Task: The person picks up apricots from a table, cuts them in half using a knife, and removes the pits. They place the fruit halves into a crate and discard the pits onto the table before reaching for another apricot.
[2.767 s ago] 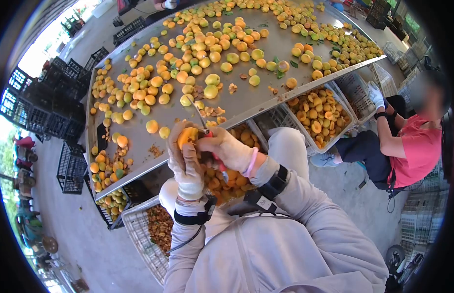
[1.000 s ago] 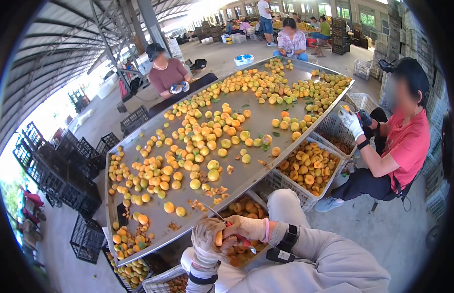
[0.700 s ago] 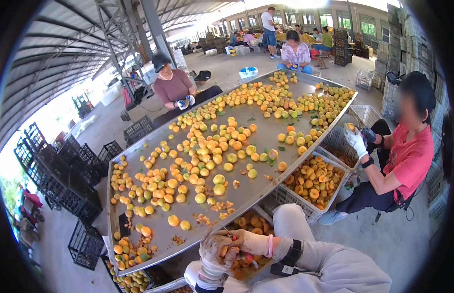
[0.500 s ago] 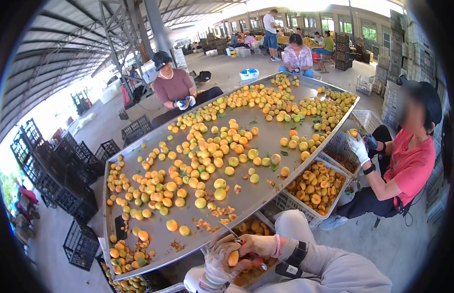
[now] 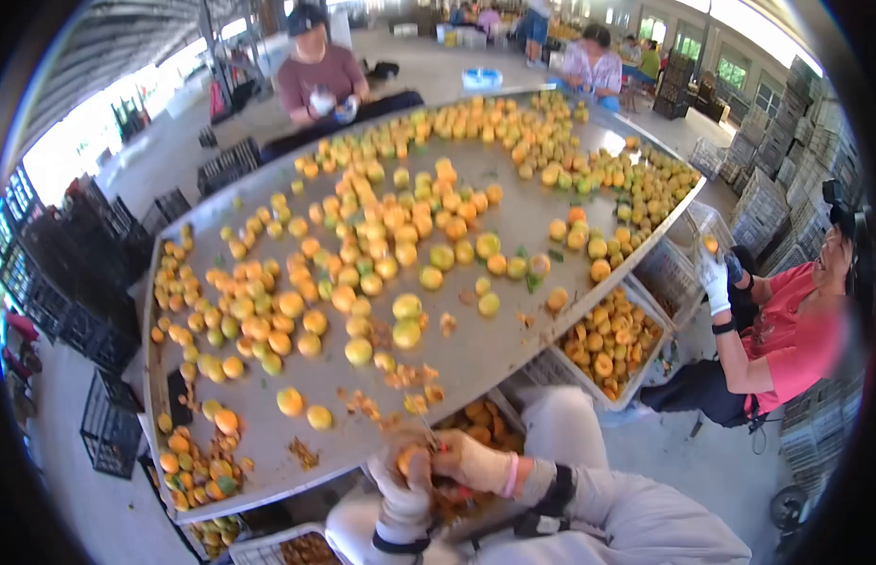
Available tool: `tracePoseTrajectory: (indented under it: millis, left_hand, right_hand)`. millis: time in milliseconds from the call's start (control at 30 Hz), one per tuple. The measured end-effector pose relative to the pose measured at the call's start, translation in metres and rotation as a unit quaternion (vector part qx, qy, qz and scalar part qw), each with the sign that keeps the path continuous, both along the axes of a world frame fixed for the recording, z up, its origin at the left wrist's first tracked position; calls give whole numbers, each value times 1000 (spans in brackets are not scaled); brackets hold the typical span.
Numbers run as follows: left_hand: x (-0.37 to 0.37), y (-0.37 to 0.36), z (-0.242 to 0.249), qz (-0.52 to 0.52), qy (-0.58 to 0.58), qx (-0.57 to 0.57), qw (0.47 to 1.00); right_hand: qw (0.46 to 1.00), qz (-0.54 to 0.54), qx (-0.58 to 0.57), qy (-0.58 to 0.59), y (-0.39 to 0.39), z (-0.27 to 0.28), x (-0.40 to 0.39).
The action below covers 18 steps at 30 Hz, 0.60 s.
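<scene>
- My left hand [image 5: 400, 492], in a pale, stained covering, is closed around a small, round orange fruit [image 5: 406, 460], just over the near edge of the table.
- My right hand [image 5: 468, 460], wrapped in pale cloth with a pink band [image 5: 511, 476] at the wrist, is curled against the left one and grips a slim tool with a red handle [image 5: 439, 445]. Its metal end is blurred, so I can't tell whether it touches the fruit.
- Under my hands and partly hidden by them is a container of orange fruit pieces [image 5: 485, 421].
- In front of me lies the wide, grey metal table [image 5: 499, 363], strewn with whole yellow, orange and greenish fruits [image 5: 386, 226], some green leaves among them.
- Torn, brownish-orange scraps [image 5: 362, 405] lie on the metal near my side, and a heap of fruits [image 5: 200, 468] sits at its near left corner.
- Beside my knee, at the table's right edge, a pale plastic crate [image 5: 628, 403] holds opened orange fruits.
- Low on my left, another pale crate [image 5: 259, 552] holds small brown bits.
- To my right, a person in a red shirt [image 5: 786, 330] holds up an orange fruit in a white-gloved hand [image 5: 714, 281].
- Across the table sit a person in a maroon top [image 5: 317, 77] and a person in a patterned top [image 5: 593, 71].
</scene>
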<state>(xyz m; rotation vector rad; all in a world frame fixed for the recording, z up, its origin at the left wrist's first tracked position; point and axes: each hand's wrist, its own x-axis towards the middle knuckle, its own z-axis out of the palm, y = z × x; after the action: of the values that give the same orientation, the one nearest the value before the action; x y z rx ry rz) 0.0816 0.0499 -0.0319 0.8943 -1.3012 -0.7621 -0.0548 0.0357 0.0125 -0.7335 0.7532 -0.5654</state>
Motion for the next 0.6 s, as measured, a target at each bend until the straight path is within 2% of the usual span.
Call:
tracePoseTrajectory:
  millis: [67,100,133,167,233,300,367,433,467,533,600]
  left_hand:
    - [2,-15,-6,20,54,47,997]
    - [7,-24,-7,15,79,77,994]
    - [6,-31,-7,-28,373,170,912]
    - [8,-36,7,-54,330,132,933]
    - [19,-50,11,16,425,162,891]
    - [41,-58,-8,25,524,185,831]
    - [54,-66,-20,30,587,199,784]
    - [62,-68,-25,45,614,222,756]
    - [66,-68,-24,-27,616,215,758]
    - [72,-71,-29,-78,630,208,744]
    - [74,-72,-35,-97,654,213,720]
  right_hand:
    - [998,-64,-6,-12,-14,-5,13]
    - [999,-12,-31,35,-22,-12,8]
    - [1000,-18,9,16,-29,-17,13]
    - [999,-25,39,1,-36,-20,19]
    - [999,-3,27,-22,-49,-18,24]
    - [993,-52,85,-55,-59,-25,34]
    - [997,-38,38,-57,-76,-37,27]
    - [996,-84,13,35,-95,-36,25]
    - [989,-87,-38,116,-107,-37,28]
    - [946,-97,-139,276,-124,-36,29]
    - [951,-103,-150,249,-130,-34,26]
